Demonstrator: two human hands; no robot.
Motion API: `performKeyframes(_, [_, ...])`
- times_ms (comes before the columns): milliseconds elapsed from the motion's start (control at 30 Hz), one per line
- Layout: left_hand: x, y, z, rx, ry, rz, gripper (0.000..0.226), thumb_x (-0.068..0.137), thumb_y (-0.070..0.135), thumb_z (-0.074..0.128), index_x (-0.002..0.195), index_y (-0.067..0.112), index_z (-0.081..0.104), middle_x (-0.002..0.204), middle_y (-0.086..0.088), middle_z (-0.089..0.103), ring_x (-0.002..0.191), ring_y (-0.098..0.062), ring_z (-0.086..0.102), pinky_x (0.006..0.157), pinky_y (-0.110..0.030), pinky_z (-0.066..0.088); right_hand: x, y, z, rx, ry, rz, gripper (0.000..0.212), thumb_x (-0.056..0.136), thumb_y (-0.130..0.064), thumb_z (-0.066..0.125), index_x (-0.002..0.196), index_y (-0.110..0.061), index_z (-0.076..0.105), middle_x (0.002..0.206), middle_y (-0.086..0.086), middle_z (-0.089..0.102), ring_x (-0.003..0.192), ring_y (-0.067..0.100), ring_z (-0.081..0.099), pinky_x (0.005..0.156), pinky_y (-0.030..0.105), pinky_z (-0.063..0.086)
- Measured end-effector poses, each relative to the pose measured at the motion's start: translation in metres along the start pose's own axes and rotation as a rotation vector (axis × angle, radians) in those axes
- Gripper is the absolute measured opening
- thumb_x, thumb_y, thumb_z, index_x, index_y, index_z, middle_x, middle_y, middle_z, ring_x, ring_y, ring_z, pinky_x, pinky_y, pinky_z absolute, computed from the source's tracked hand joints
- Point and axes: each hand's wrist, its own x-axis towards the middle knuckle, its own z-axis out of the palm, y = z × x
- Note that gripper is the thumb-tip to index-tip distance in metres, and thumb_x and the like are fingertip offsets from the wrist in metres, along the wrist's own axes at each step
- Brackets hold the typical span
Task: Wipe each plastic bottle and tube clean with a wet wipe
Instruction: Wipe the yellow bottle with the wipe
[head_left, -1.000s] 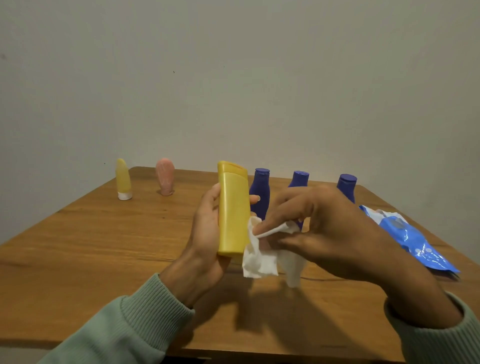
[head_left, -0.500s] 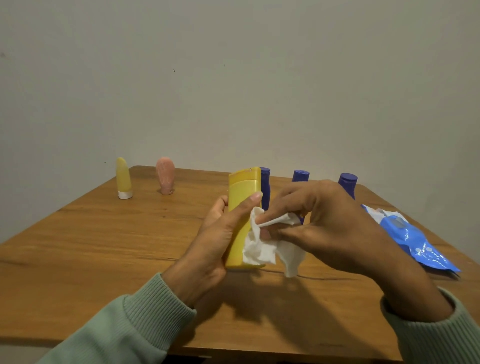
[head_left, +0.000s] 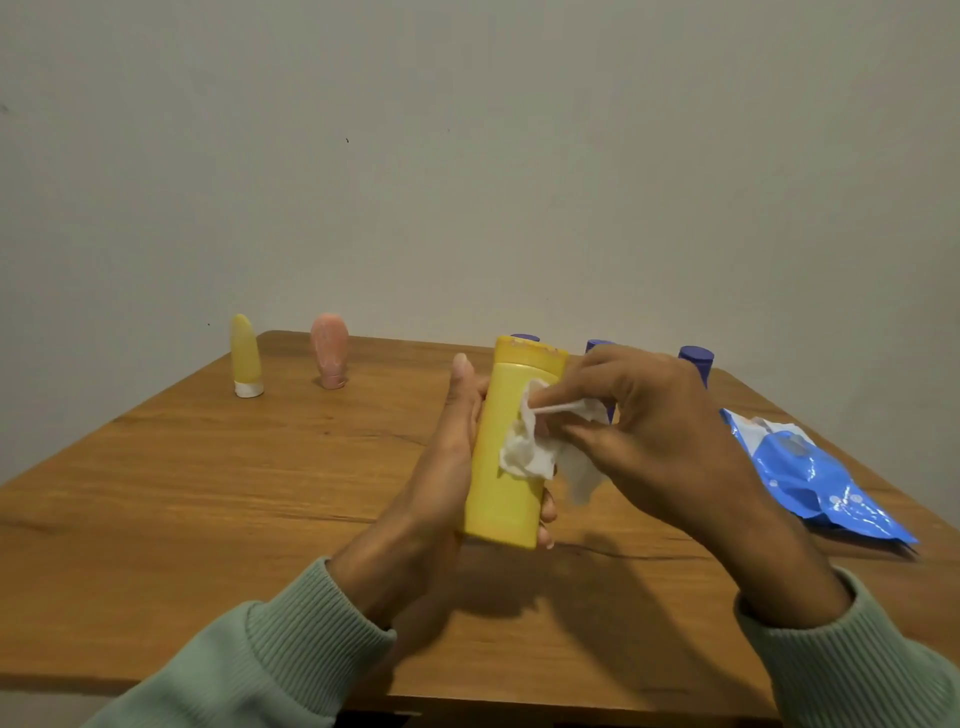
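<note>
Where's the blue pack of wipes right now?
In the head view, the blue wipes pack lies on the right side of the wooden table, just right of the right hand and nearer than the rightmost purple bottle.

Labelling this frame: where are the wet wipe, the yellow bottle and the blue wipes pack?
wet wipe (head_left: 525, 456), head view, crumpled lower fold.
yellow bottle (head_left: 501, 504), head view, lower body.
blue wipes pack (head_left: 802, 470), head view, glossy middle.
</note>
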Motion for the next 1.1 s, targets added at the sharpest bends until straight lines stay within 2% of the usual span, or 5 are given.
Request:
performKeyframes(167, [-0.001,-0.002,0.004,0.068,-0.018,0.029,0.072,0.085,0.075,0.012,0.125,0.029,0.050,0.093,-0.022,0.061,0.066,-0.032,0.060,0.065,-0.046,0.054,-0.004,-0.003,0.010,-0.008,0.195,-0.066,0.018,0.079,-0.015,0.073,0.097,-0.018,0.073,0.086,-0.007,0.061,0.077,0.004,0.057,0.064,0.011,0.045])
performKeyframes(333, [-0.001,0.010,0.000,-0.038,0.108,0.036,0.072,0.090,0.071,0.025,0.119,0.013,0.057,0.112,-0.028,0.063,0.103,-0.037,0.065,0.086,-0.050,0.052,-0.009,-0.026,0.017,-0.115,-0.200,-0.133,0.023,0.080,-0.023,0.069,0.103,-0.025,0.070,0.100,-0.013,0.058,0.089,0.003,0.053,0.076,0.019,0.046])
performKeyframes(467, [0.000,0.017,-0.008,-0.200,0.233,-0.092,0.048,0.094,0.038,0.052,0.123,0.000,0.055,0.086,-0.013,0.068,0.081,-0.028,0.066,0.073,-0.041,0.056,-0.008,-0.032,0.006,-0.153,-0.420,-0.151,0.023,0.084,-0.026,0.065,0.106,-0.032,0.067,0.096,-0.026,0.045,0.085,-0.011,0.045,0.073,0.006,0.040])
performKeyframes(867, [0.011,0.018,-0.020,-0.349,0.386,-0.257,0.046,0.097,0.013,0.051,0.136,-0.005,0.036,0.081,-0.023,0.067,0.059,-0.027,0.069,0.057,-0.040,0.060,-0.007,-0.018,0.005,-0.155,-0.214,-0.254,0.022,0.071,-0.019,0.077,0.093,-0.023,0.073,0.092,-0.010,0.063,0.077,-0.003,0.051,0.063,0.010,0.042])
performKeyframes(1100, [0.000,0.010,-0.013,-0.395,0.276,-0.294,0.037,0.095,0.011,0.039,0.066,0.000,0.059,0.053,-0.009,0.056,0.046,-0.016,0.058,0.043,-0.019,0.049,-0.020,-0.031,0.030,-0.329,-0.122,-0.427,0.024,0.065,-0.035,0.072,0.087,-0.023,0.071,0.091,-0.005,0.063,0.077,0.016,0.048,0.060,0.019,0.031])
